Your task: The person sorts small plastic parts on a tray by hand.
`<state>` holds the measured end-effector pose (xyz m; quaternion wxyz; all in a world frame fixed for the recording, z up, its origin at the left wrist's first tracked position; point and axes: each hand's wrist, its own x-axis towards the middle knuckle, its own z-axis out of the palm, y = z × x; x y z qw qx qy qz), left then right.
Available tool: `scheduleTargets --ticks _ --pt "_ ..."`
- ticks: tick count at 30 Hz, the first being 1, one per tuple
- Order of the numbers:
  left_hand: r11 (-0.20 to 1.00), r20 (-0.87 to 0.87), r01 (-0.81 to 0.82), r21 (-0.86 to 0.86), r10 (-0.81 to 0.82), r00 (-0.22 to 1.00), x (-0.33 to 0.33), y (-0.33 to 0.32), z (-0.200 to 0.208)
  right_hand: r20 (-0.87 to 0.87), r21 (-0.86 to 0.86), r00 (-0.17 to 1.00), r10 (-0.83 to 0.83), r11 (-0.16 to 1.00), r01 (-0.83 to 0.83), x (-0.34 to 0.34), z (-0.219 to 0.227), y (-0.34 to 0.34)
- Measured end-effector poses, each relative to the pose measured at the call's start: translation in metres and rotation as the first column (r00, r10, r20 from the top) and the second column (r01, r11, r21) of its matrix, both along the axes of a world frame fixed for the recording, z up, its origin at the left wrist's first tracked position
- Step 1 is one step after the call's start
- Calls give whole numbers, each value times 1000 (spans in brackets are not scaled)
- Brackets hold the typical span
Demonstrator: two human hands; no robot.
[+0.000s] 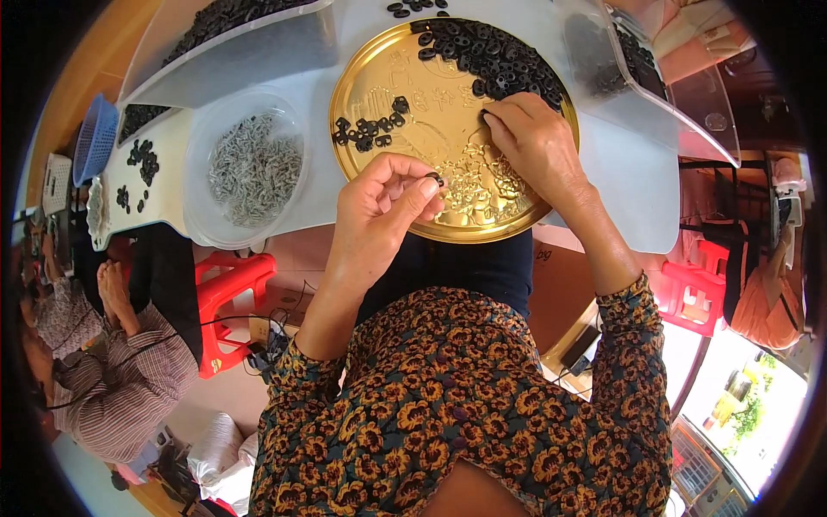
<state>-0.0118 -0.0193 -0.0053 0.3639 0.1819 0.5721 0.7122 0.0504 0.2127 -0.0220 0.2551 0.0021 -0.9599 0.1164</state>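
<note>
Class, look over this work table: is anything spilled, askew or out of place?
A few small black rings lie loose on the white table beyond the gold tray's rim, and more sit scattered at the table's left end. Nothing looks damaged.

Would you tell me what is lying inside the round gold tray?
The gold tray holds a heap of black rings and a smaller cluster. The right hand covers part of it.

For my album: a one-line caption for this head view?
Left hand pinches a black ring over a gold tray; right hand touches the ring pile.
</note>
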Motion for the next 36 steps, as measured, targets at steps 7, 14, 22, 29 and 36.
scheduleTargets --ticks 7,14,22,29,36 --pt "984 -73 -33 175 47 996 3 10 3 152 -943 984 97 313 115 13 25 -32" --pt "954 -145 -47 295 93 985 8 11 10 -64 -997 991 115 -49 -59 18 35 -60" --pt "933 -214 -68 353 151 965 10 7 12 -100 -988 992 79 -125 -90 19 40 -73" --pt "935 -319 -31 352 151 936 14 7 16 -142 -976 988 63 -176 -129 22 35 -77" --pt "940 -339 -36 340 158 927 13 9 16 -151 -986 988 16 -78 -149 23 36 -85"
